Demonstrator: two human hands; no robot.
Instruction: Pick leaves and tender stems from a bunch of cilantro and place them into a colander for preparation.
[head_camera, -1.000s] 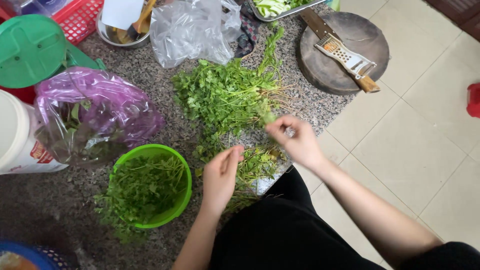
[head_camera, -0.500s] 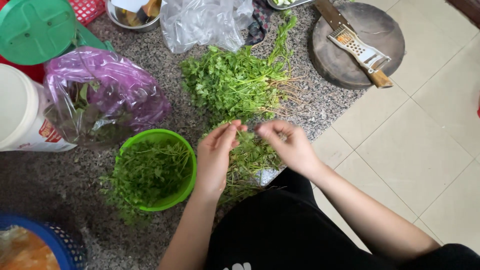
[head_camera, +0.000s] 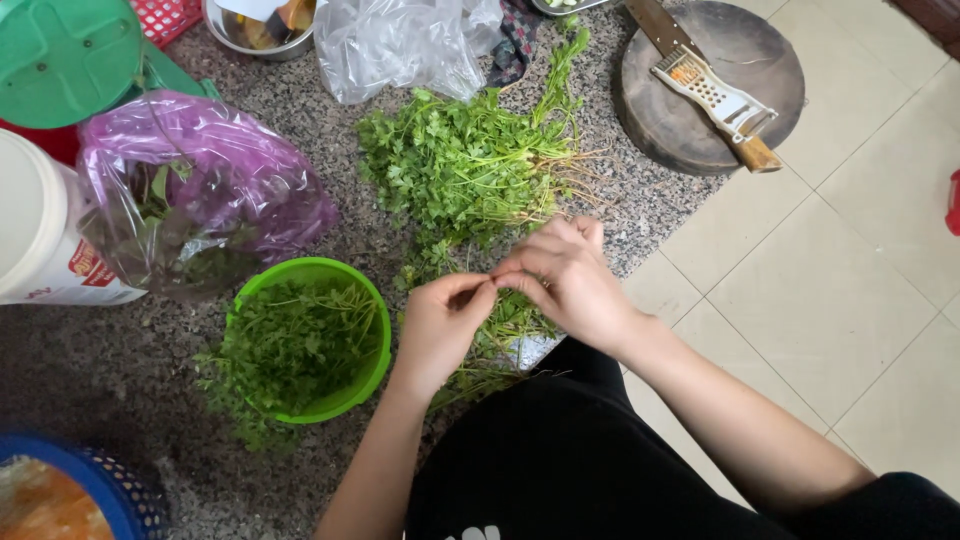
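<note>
Herb sprig: a thin green stem (head_camera: 493, 283) is pinched between the fingertips of both hands, directly over the small heap of stems below them.
Left hand (head_camera: 440, 330): fingers are closed on the sprig's left end, thumb and forefinger together.
Right hand (head_camera: 565, 285): fingers are curled and closed on the sprig's right end (the exact grip is partly hidden by the knuckles).
Hand spacing: the fingertips meet; no gap is seen between the hands.
Sprig axis: it runs roughly left to right, across the line between the two hands; neither hand is nearer, both are on it.
Herb pile (head_camera: 465, 165): laid on the speckled stone slab (head_camera: 640, 215) just beyond the hands, roots pointing right.
Green bowl (head_camera: 365, 375): set just left of the left hand, filled with picked leaves.
Purple bag (head_camera: 230, 170): placed beyond the bowl, well left of both hands.
Round chopping block (head_camera: 680, 120): located beyond the right hand, with a grater (head_camera: 715, 95) laid on it.
</note>
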